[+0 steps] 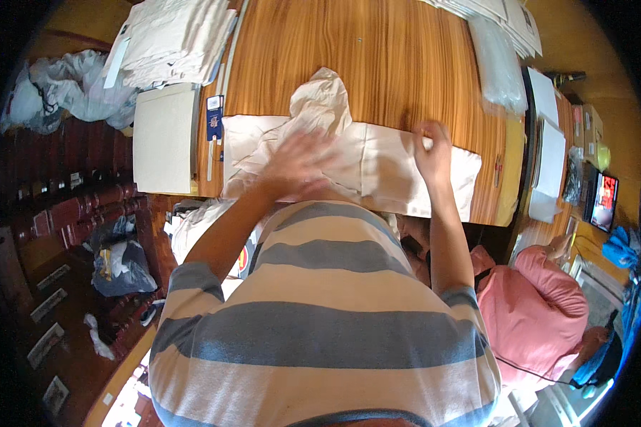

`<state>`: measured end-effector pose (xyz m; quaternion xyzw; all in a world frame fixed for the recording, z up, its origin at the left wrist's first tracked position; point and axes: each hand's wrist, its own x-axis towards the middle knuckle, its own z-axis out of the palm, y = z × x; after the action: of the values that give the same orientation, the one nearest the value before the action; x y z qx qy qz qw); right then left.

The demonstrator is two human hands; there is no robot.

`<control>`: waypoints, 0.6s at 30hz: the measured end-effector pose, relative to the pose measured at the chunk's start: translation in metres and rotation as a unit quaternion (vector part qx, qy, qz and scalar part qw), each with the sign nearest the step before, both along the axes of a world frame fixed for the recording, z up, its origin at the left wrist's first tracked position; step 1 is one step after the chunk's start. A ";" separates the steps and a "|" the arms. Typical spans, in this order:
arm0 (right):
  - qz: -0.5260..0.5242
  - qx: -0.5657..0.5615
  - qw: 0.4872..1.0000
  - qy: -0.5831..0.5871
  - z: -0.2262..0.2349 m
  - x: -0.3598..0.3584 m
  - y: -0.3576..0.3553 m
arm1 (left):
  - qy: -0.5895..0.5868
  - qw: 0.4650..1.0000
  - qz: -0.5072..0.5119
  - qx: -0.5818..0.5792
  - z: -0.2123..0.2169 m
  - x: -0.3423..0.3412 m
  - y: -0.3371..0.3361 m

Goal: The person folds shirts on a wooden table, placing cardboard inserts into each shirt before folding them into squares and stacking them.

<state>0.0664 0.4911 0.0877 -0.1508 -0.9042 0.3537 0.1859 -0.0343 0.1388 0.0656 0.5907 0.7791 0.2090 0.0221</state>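
Note:
A cream cloth garment [384, 153] lies spread across the near edge of the wooden table, with a crumpled part [320, 99] bunched up toward the far side. My left hand [299, 164] rests flat on its left half, fingers stretched apart and slightly blurred. Over the right half, my right hand [433, 146] is raised with its fingers curled in. A small pale spot shows at those fingertips, too small to name. Whether the cloth is a shirt or another garment cannot be told.
Folded pale garments [171, 43] are stacked at the far left, above a grey board [165, 139]. A dark blue tag [214, 117] lies beside the cloth. Clear plastic bags [498, 64] sit at the far right. A person in pink [530, 313] is close on my right.

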 end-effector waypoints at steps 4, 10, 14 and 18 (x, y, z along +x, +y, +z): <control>0.140 -0.037 0.989 -0.029 0.007 -0.130 -0.043 | -0.078 0.976 0.202 -0.027 0.007 -0.028 -0.070; 0.441 0.106 0.860 -0.235 -0.007 -0.238 -0.072 | -0.050 0.970 0.181 -0.155 -0.019 -0.019 -0.103; 0.435 0.285 0.786 -0.334 0.004 -0.225 -0.040 | -0.056 0.969 0.190 -0.151 -0.024 -0.019 -0.104; 0.447 0.072 0.815 -0.362 0.062 -0.189 -0.005 | -0.090 0.966 0.199 -0.136 -0.022 -0.019 -0.106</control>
<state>-0.1225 0.4857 0.1494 0.1662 -0.8970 0.2516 -0.3232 -0.0530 0.0333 0.0435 0.3943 0.8966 0.1541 0.1303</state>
